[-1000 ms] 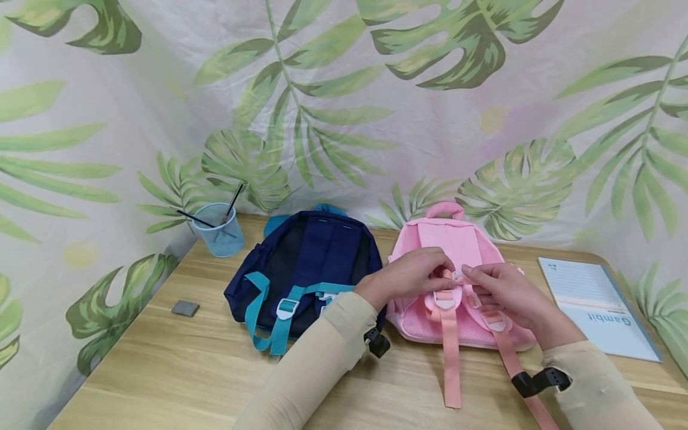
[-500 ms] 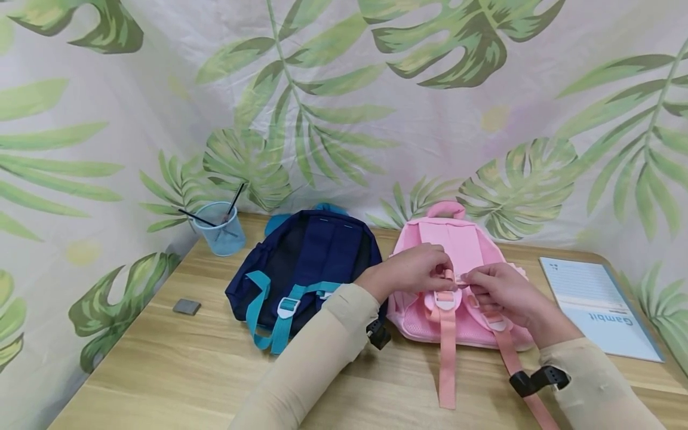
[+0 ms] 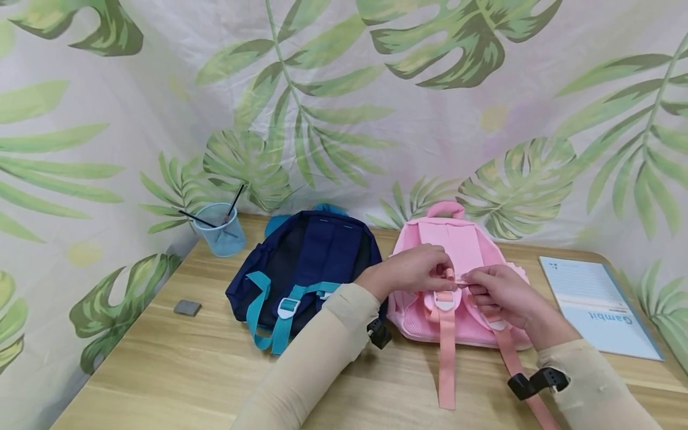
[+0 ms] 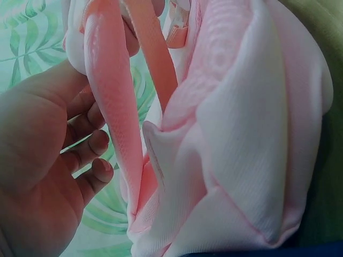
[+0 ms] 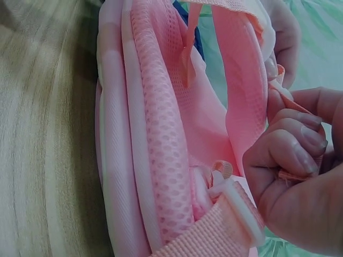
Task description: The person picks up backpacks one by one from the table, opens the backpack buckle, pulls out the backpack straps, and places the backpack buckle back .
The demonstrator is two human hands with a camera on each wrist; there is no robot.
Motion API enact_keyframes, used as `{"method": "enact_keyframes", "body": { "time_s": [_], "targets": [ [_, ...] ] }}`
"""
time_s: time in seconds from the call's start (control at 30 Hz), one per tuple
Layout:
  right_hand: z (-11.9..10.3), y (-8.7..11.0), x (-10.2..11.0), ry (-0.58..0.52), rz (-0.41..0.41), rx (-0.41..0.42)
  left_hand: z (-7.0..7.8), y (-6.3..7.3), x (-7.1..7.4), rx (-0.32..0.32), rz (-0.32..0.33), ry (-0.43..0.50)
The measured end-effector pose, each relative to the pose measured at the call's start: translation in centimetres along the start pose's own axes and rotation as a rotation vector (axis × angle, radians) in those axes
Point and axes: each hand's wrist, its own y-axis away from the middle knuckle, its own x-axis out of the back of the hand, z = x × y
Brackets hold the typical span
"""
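Observation:
A pink backpack (image 3: 454,236) lies back panel up on the table. My left hand (image 3: 411,272) pinches one of its padded shoulder straps (image 4: 110,85) near the top of a white strap adjuster (image 3: 444,301); the remaining fingers are loosely curled. From the other side my right hand (image 3: 505,289) grips the end of a narrow salmon webbing strap (image 5: 293,107), fingers curled in around it. This narrow strap spans the short gap between both hands. Whatever sits under the left fingertips is hidden. A second adjuster (image 5: 244,211) hangs below the right hand.
A navy backpack (image 3: 328,251) with teal straps lies left of the pink one. Farther left stand a blue mesh pen cup (image 3: 219,236) and a small grey block (image 3: 187,307). At right lies a notebook (image 3: 596,304). Loose salmon strap tails (image 3: 447,364) trail toward the front.
Both hands stay nearly in place on the pink backpack. A small white piece seen between the fingertips a second ago is less visible, and the narrow strap there looks straighter.

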Motion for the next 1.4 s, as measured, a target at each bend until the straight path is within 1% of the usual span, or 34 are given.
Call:
{"method": "enact_keyframes", "body": {
  "time_s": [0.2,0.3,0.37,0.57,0.67,0.73,0.8,0.87,0.97,1.03,1.1,1.2,1.3,1.4],
  "targets": [
    [0.2,0.0,0.1,-0.007,0.021,0.006,0.0,0.0,0.0,-0.021,0.001,0.043],
    [0.2,0.1,0.1,-0.005,0.031,0.005,-0.1,-0.1,-0.2,-0.028,0.006,0.064],
    [0.3,0.2,0.1,-0.019,0.032,0.013,-0.2,-0.2,-0.4,-0.036,0.002,0.061],
    [0.3,0.7,0.3,-0.032,0.023,0.091,-0.2,-0.1,-1.0,-0.051,-0.014,0.061],
    [0.2,0.8,0.3,-0.033,0.007,0.129,-0.3,0.0,-1.1,-0.039,-0.004,0.064],
    [0.2,0.8,0.3,-0.025,0.013,0.140,-0.4,0.0,-1.2,-0.032,0.000,0.060],
    [0.3,0.8,0.2,0.003,0.040,0.136,-0.5,0.0,-1.4,-0.019,-0.003,0.041],
    [0.2,0.7,0.0,0.065,0.081,0.132,-0.4,0.2,-1.5,-0.001,-0.009,0.015],
    [0.2,0.6,-0.2,0.150,0.119,0.137,-0.2,0.5,-1.4,0.039,0.005,0.035],
    [0.1,0.5,-0.3,0.184,0.123,0.155,0.0,0.7,-1.1,0.056,0.026,0.075],
    [0.1,0.5,-0.2,0.186,0.109,0.168,0.1,0.8,-0.8,0.050,0.048,0.123],
    [0.0,0.6,-0.2,0.187,0.098,0.166,0.2,0.8,-0.6,0.024,0.067,0.149],
    [0.1,0.8,0.1,0.216,0.089,0.162,0.2,0.8,-0.5,0.008,0.069,0.167],
    [0.3,1.1,0.5,0.255,0.083,0.188,0.1,0.9,-0.4,0.012,0.069,0.193]
  ]
}}
